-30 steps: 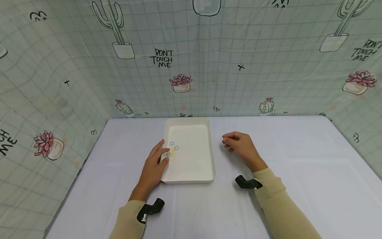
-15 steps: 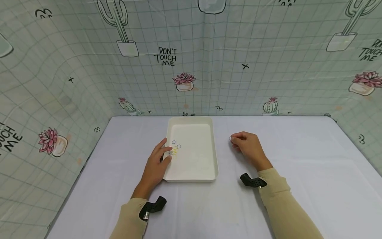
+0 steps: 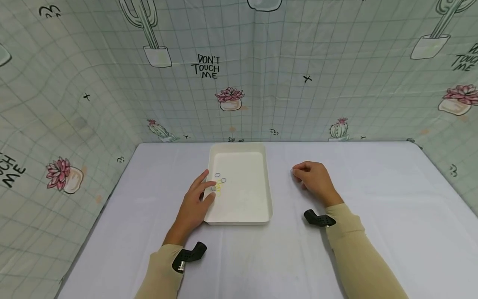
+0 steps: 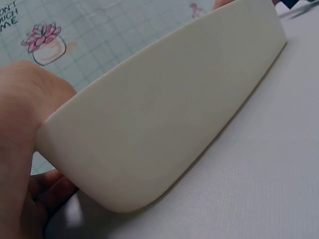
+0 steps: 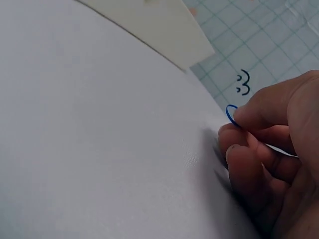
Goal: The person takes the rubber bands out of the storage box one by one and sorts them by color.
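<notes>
My right hand (image 3: 315, 180) rests on the table (image 3: 373, 216), fingers curled, pinching a small blue ring (image 5: 231, 115) at their tips; it pokes out just above my knuckles. My left hand (image 3: 194, 203) lies with relaxed fingers over the near left rim of the cream tray (image 3: 257, 207), well apart from my right. Just beyond my left fingertips, inside the tray, lie a few small rings (image 3: 219, 182), some possibly yellow; they are too small to tell.
</notes>
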Tool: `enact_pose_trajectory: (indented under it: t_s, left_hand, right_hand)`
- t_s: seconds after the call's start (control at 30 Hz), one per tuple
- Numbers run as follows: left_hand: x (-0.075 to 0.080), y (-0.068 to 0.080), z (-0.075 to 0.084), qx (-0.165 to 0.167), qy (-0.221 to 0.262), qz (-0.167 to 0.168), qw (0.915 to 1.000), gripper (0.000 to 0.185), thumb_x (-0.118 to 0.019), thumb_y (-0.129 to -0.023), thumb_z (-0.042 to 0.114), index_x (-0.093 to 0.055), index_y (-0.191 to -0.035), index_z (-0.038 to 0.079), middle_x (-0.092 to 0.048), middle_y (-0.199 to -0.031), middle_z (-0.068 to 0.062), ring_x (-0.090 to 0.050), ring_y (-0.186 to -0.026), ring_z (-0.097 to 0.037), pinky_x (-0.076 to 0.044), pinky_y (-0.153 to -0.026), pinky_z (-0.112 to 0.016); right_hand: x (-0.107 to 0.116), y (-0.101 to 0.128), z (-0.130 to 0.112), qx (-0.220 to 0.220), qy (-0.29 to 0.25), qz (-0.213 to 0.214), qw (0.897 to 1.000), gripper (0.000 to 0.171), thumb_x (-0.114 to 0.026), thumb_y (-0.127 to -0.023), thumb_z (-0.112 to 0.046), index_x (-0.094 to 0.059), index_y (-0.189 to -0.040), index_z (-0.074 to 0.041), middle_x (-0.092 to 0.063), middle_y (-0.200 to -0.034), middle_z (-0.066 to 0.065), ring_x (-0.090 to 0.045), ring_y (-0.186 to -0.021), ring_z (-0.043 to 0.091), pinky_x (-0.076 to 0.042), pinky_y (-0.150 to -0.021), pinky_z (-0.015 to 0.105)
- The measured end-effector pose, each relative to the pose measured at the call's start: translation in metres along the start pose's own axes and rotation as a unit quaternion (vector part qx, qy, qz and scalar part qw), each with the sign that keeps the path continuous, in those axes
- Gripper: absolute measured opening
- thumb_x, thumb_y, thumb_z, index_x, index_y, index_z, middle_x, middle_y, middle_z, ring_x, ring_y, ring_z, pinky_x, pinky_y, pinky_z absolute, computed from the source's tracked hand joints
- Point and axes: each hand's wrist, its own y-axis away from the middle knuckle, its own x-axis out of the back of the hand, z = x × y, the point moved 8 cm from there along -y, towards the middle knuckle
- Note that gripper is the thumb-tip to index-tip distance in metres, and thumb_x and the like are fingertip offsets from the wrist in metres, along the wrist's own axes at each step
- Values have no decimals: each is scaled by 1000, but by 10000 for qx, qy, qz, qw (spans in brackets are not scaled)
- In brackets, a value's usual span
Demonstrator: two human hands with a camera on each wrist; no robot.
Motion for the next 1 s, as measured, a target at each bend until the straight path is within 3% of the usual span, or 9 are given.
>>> enact_pose_trajectory:
  t_s: [0.1, 0.37, 0.57, 1.0]
  left_hand:
    - [-2, -1, 0, -8, -17, -33, 10000, 33, -61, -98, 13, -65, -131, 8, -30, -161, 9, -29, -147, -20, -36, -113, -43]
    - [-6, 0, -1, 73, -9, -53, 10000, 33, -62, -97, 14, -66, -130, 9, -30, -160, 11, -28, -147, -19, -35, -114, -42]
    - [-2, 1, 1, 115, 56, 91, 9999, 32, -62, -97, 12, -66, -129, 9, -31, -160, 12, -30, -147, -18, -34, -114, -40]
    - [1, -1, -1, 131, 23, 83, 9999, 33, -62, -97, 13, -66, -129, 7, -31, -160, 10, -29, -147, -19, -34, -114, -41]
  right_hand:
    - [1, -3, 2, 21, 183, -22, 9998, 23, -64, -97, -23, -73, -108, -4, -69, -86, 9, -61, -76, 20, -54, -58, 30]
    - [5, -4, 3, 233, 650, 72, 9976, 19, -65, -96, -22, -74, -103, -7, -66, -75, 8, -57, -54, 20, -49, -50, 31]
    - [3, -8, -3, 365, 781, 72, 9963, 20, -65, -95, -25, -75, -103, -9, -66, -72, 5, -57, -52, 19, -49, -50, 31]
    - [-3, -13, -6, 454, 995, 227, 9937, 20, -65, -94, -23, -76, -100, -8, -66, -67, 2, -57, -51, 18, -47, -50, 32]
